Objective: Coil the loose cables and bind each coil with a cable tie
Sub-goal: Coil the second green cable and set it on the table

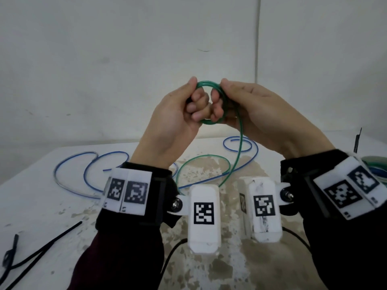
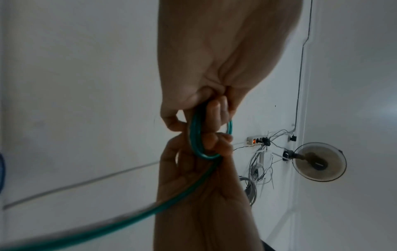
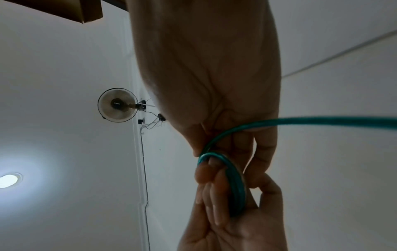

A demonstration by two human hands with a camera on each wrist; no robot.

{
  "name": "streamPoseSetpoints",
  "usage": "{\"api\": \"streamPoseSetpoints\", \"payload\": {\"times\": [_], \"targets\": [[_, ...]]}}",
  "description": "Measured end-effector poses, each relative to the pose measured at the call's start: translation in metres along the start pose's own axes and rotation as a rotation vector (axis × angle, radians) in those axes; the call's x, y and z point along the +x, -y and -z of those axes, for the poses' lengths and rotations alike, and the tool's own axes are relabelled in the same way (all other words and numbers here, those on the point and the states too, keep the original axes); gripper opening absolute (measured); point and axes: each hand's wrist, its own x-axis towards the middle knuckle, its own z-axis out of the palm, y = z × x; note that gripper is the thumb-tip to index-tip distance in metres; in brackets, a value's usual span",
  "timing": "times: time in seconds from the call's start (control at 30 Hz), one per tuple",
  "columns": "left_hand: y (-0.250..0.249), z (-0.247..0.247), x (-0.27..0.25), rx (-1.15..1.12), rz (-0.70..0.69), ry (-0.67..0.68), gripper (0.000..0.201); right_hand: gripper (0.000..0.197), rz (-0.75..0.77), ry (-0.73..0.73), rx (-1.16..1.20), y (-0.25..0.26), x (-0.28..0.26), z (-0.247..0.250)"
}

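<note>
— While both hands are hovering above the table [image 1: 37, 206], what is lying at the far left?

— Black cable ties [image 1: 41, 245] are lying on the near left corner, and beyond them a blue cable [image 1: 69, 164] is sprawling in loose loops across the tabletop.

— And the left hand [image 1: 173, 120]?

— It is curling its fingers through a small coil of the green cable [image 1: 211, 122], its thumb pressing on the coil's top left edge.

— Is the right hand [image 1: 257, 116] doing the same?

— It is pinching the coil's right side, thumb on top and fingertips [image 1: 216, 111] tucking through the ring. Both hands are gripping the same coil, raised in front of the wall.

— Where is the rest of that cable going?

— Its free length is hanging down from under the right hand, looping on the table and crossing the blue cable. At the far right edge, more coils [image 1: 374, 164] are lying behind the right wrist, green and blue; whether they are tied, I cannot tell.
</note>
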Motion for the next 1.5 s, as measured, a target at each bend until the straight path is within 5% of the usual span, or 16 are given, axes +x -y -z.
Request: {"api": "streamPoseSetpoints", "payload": {"times": [0.33, 0.5, 0.7, 0.87, 1.17, 1.27, 1.4, 1.5], "targets": [[-0.001, 0.004, -0.005, 0.475, 0.155, 0.131, 0.034, 0.034, -0.064, -0.046, -0.459, 0.002, -0.004, 0.009], [-0.005, 0.012, -0.01, 0.72, 0.166, 0.15, 0.031, 0.036, -0.11, -0.02, -0.415, -0.001, -0.003, 0.005], [-0.005, 0.0, -0.005, 0.435, -0.093, 0.017, 0.035, 0.037, -0.021, -0.084, -0.185, 0.006, -0.003, 0.003], [-0.011, -0.004, -0.006, 0.179, -0.007, 0.044, 0.032, 0.035, 0.027, -0.056, -0.144, 0.01, -0.005, 0.003], [-0.008, 0.006, -0.01, 0.706, 0.108, 0.109, 0.031, 0.037, -0.075, -0.037, -0.573, 0.004, -0.006, -0.001], [-0.001, 0.0, -0.009, 0.851, 0.026, 0.046, 0.033, 0.038, -0.069, -0.092, -0.644, 0.002, -0.004, 0.002], [0.014, -0.006, -0.003, 1.071, -0.367, -0.064, 0.032, 0.036, 0.019, -0.181, -0.471, 0.0, -0.001, 0.004], [0.017, -0.002, 0.001, 0.869, -0.549, -0.163, 0.03, 0.038, 0.062, -0.139, -0.368, -0.002, 0.0, 0.008]]}}
